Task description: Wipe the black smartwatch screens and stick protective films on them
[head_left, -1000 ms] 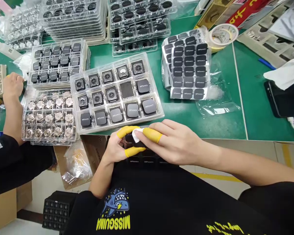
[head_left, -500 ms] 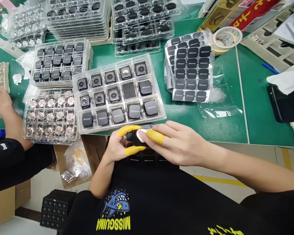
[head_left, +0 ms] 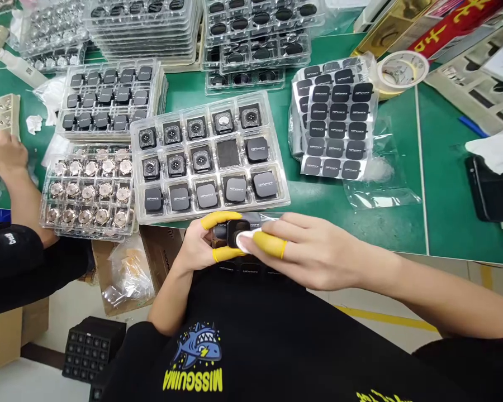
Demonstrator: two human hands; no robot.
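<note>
My left hand point(head_left: 193, 249), with yellow finger cots on thumb and forefinger, grips a black watch case point(head_left: 233, 231) by its edges. My right hand point(head_left: 314, 248) pinches a white wipe point(head_left: 243, 240) against the watch's dark face; a yellow cot covers one finger. Under both hands lies a sheet of dark "HiFuture" stickers point(head_left: 250, 268), partly hidden. Just beyond stands a clear tray point(head_left: 273, 129) of watches. Some show their sensor backs, others wear dark square stickers, and one compartment shows only a dark pad.
Sticker sheets point(head_left: 337, 129) lie right of the tray, near a tape roll point(head_left: 419, 70) and a phone point(head_left: 492, 192). Stacked watch trays point(head_left: 88, 192) stand left. A co-worker's hand point(head_left: 6, 153) is at far left. An open carton point(head_left: 163, 245) sits below the table edge.
The white wipe and my right hand have shifted slightly right and down across the watch face. My left hand keeps its hold. The whole view has shifted a little.
</note>
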